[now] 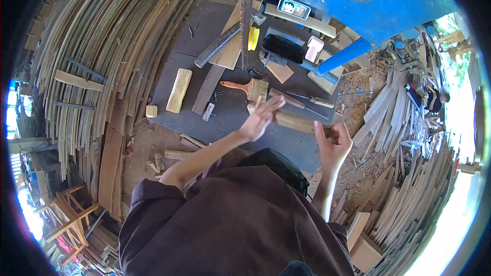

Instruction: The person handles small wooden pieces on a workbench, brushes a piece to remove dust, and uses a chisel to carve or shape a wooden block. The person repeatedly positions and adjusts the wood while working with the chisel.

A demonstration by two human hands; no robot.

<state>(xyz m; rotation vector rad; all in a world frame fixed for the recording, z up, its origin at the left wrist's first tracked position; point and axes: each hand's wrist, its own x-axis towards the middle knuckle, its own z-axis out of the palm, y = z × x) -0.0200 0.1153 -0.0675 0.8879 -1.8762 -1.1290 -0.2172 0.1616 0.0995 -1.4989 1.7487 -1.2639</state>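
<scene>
The dark tabletop [204,127] spreads on every side of the paintbrush [249,88], which serves as reference. The wooden bar [294,121] lies on it, just nearer the wearer than the brush and running off to its right. The left hand [260,119], nearer the wearer than the brush, has its grip released, fingers extended over the bar's left end; the right hand [333,143], farther right of the brush, curls beside the other end, and whether its grip holds anything I cannot tell. Good handling would likely mean steadying the bar flat from both ends, keeping fingertips off the brown-handled tool [296,103] right of the brush, and avoiding the small nails [219,93] to its left.
</scene>
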